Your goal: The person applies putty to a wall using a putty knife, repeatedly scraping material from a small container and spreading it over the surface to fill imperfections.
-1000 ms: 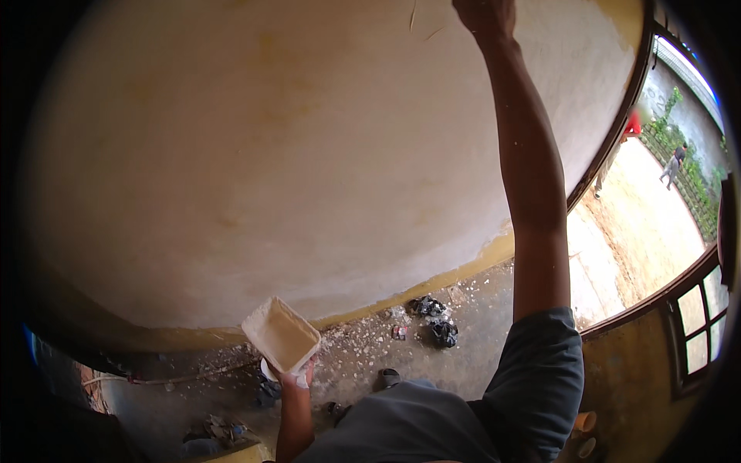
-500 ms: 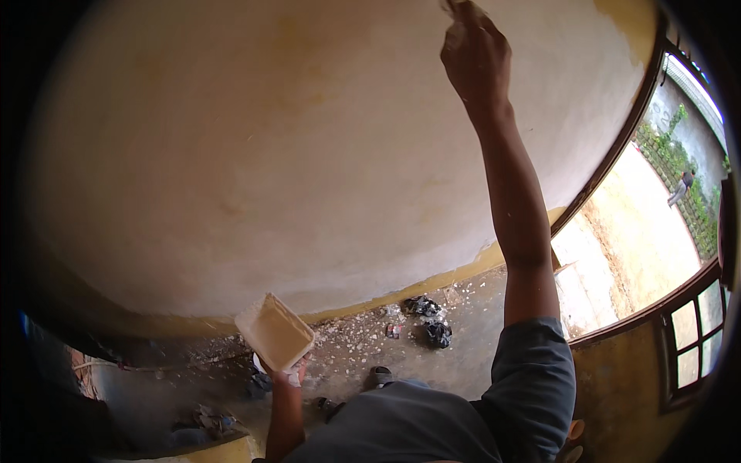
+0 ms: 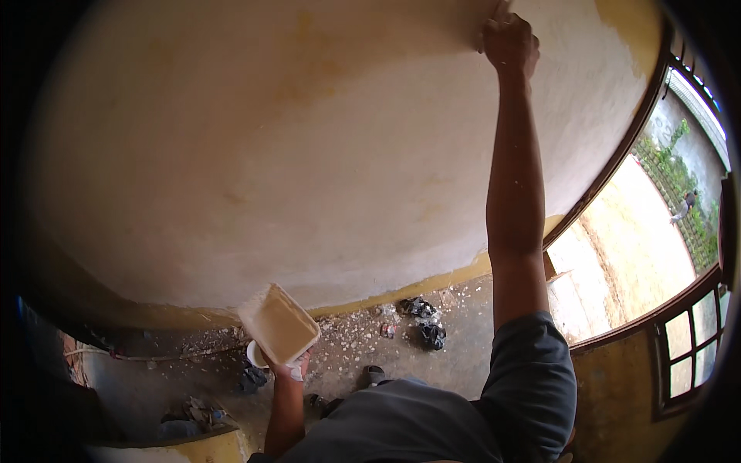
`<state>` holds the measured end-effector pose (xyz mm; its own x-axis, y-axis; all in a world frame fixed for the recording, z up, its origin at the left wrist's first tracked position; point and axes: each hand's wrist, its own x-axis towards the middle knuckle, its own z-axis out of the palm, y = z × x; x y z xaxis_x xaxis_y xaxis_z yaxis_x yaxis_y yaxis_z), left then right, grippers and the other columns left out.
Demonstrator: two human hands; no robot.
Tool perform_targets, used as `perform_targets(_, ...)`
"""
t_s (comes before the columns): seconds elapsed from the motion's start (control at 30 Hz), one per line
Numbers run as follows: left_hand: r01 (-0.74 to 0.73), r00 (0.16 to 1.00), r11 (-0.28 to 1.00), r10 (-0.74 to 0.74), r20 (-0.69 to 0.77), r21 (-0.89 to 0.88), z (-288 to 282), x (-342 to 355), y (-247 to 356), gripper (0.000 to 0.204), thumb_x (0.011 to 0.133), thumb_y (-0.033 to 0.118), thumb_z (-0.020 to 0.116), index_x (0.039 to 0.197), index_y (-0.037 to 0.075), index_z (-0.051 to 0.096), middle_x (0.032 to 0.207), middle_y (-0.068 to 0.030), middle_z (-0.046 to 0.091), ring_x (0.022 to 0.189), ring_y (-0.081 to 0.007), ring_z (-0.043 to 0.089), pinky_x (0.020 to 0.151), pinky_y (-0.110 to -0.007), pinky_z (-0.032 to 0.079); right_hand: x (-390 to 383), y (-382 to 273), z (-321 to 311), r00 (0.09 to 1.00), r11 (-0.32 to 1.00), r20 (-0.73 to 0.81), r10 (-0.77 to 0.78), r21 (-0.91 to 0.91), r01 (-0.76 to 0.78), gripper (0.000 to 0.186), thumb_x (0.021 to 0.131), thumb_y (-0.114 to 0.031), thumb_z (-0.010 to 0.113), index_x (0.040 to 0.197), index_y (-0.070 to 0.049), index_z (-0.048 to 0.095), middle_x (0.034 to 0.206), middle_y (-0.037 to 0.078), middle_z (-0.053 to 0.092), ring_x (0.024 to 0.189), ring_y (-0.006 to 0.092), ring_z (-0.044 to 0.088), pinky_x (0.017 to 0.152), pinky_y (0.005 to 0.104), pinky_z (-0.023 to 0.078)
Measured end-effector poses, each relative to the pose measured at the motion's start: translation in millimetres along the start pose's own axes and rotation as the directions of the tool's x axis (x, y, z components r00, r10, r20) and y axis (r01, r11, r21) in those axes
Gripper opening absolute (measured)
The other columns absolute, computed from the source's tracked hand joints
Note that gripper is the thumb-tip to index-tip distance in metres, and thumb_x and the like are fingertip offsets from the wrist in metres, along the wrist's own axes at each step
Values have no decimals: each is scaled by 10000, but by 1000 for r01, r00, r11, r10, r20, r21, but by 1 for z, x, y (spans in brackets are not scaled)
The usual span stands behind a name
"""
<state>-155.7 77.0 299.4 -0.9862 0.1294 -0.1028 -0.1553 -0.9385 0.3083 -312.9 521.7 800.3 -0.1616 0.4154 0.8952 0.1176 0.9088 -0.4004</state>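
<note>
My left hand (image 3: 292, 366) grips a shallow rectangular tray (image 3: 282, 329) from below, near its lower edge. Cream-coloured paste lines the inside of the tray, and its far rim is crusted with it. High on the wall (image 3: 324, 170), my right arm is stretched out. The right hand (image 3: 511, 45) is closed around a thin flat scraper (image 3: 502, 9), held against or close to the wall surface. Most of the scraper is hidden by the fingers and the picture's upper edge. Whitish coating covers the wall, with yellowish patches showing through.
Black crumpled plastic bags (image 3: 432, 335) and white flakes lie on the concrete floor (image 3: 463, 355). A white bucket (image 3: 256, 354) stands beside the tray. On the right, a dark-framed opening (image 3: 617, 177) shows a bright yard with a distant person (image 3: 686, 204). Rubbish (image 3: 193, 417) lies at lower left.
My right hand has moved right and slightly down along the wall with the scraper. The tray has shifted a little right, and the white bucket beside it shows more.
</note>
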Motion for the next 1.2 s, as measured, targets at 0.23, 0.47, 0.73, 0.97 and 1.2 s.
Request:
perform_targets(0.23,1,1000,1000,-1,10,-13,3,2,-2,633,874,578,547,1343,159,481,1273,-89,587,1092,-348,611,798,-565,560,-88,-113,38,882,886,89,-463,67,458,215,825,-178,570,995,-59,625,938,131,682,773,333,683,681,447,565)
perform_targets(0.47,-7,1000,1000,8,13,-28,4,2,-2,632,873,581,548,1344,163,481,1272,-82,588,1086,-343,615,788,-567,563,-76,-77,31,708,706,-278,-649,128,697,226,845,-63,554,1039,-124,654,868,129,678,770,310,679,605,409,578)
perform_targets(0.73,-31,999,999,30,-25,-29,-2,-1,3,632,872,584,549,1344,169,481,1272,-75,589,1079,-336,619,776,-568,566,-103,-8,1,907,905,48,-418,-66,421,289,851,-73,545,1109,-129,661,989,102,693,888,281,681,765,399,569)
perform_targets(0.97,-18,1000,1000,18,9,13,7,0,0,631,870,585,555,1344,173,481,1274,-69,589,1080,-330,620,774,-570,567,103,-74,-38,843,833,-249,-477,178,524,273,808,-96,560,1064,-110,653,1103,143,669,1008,341,638,845,442,524)
perform_targets(1.2,67,996,997,-68,61,30,29,1,-9,539,914,532,516,1316,173,515,1274,-73,589,1129,-333,594,864,-584,520,44,-107,-2,601,596,-37,-799,87,798,362,887,-118,469,1232,-153,577,1143,122,637,1042,349,615,877,451,514)
